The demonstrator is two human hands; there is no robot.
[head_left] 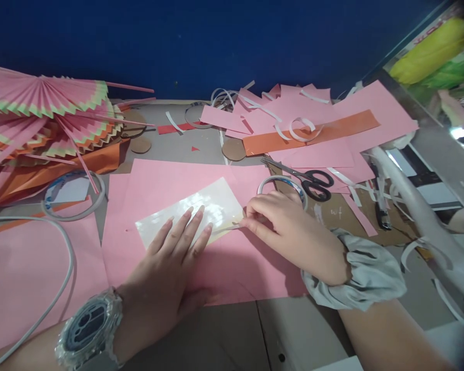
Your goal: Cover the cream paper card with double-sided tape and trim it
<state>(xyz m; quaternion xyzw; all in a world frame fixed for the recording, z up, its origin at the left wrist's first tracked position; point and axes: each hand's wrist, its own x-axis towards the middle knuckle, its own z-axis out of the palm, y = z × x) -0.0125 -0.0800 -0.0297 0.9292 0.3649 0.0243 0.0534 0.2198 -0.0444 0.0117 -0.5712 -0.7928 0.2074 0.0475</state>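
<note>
A white glossy rectangular sheet lies slanted on a large pink paper. My left hand is spread flat over the sheet's lower part, fingers outstretched, holding nothing. At the sheet's right corner, my right hand pinches the end of a thin pale strip, which runs along the sheet's lower edge. Whether the strip is stuck to the sheet, I cannot tell. Just behind my right hand is a tape roll, partly hidden by it. Black-handled scissors lie beside the roll.
Folded pink, green and orange paper fans are piled at left, near another tape roll. Pink paper scraps, an orange strip and white curls lie at the back. A utility knife rests on cardboard at right. A cable curves at left.
</note>
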